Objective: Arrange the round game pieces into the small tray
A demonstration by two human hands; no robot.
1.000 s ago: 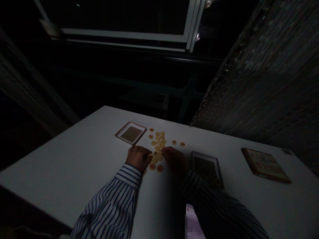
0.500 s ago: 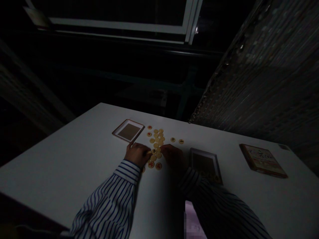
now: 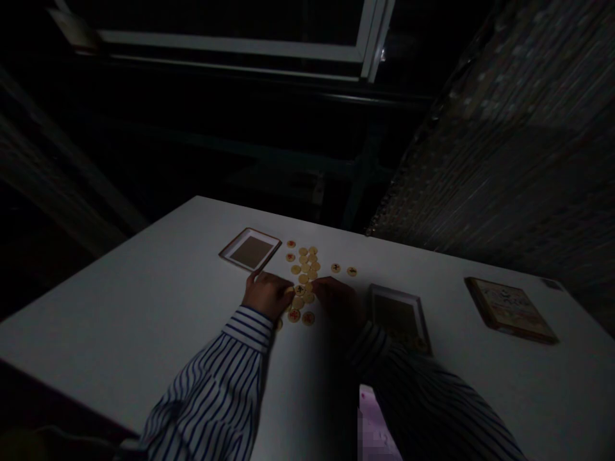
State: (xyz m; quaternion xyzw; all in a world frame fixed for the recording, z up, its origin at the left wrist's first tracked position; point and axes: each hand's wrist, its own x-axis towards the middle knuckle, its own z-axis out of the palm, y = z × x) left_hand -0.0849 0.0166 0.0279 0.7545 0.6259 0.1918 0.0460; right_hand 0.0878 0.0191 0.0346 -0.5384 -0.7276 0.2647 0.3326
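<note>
Round pale wooden xiangqi pieces [image 3: 303,279] lie in a loose cluster on the white table, most with blank faces up. My left hand [image 3: 267,296] is at the cluster's left side, thumb and fingers closed on the edge of a piece. Beside its fingertips is a piece with a black character [image 3: 300,290]. My right hand [image 3: 340,302], in deep shadow, reaches in from the right with fingers together at the cluster's edge; what they pinch, if anything, is hidden. Two pieces with red characters [image 3: 308,318] lie nearest me.
An open shallow box tray [image 3: 229,257] stands behind my left hand. Another tray [image 3: 419,307], with several pieces at its near end, is right of my right hand. Two black-character pieces [image 3: 336,267] lie apart. A flat printed box [image 3: 512,310] rests far right, near a bead curtain [image 3: 519,179].
The whole view has shifted slightly. Both hands stay at the cluster with almost the same pose, and the pieces look unmoved.
</note>
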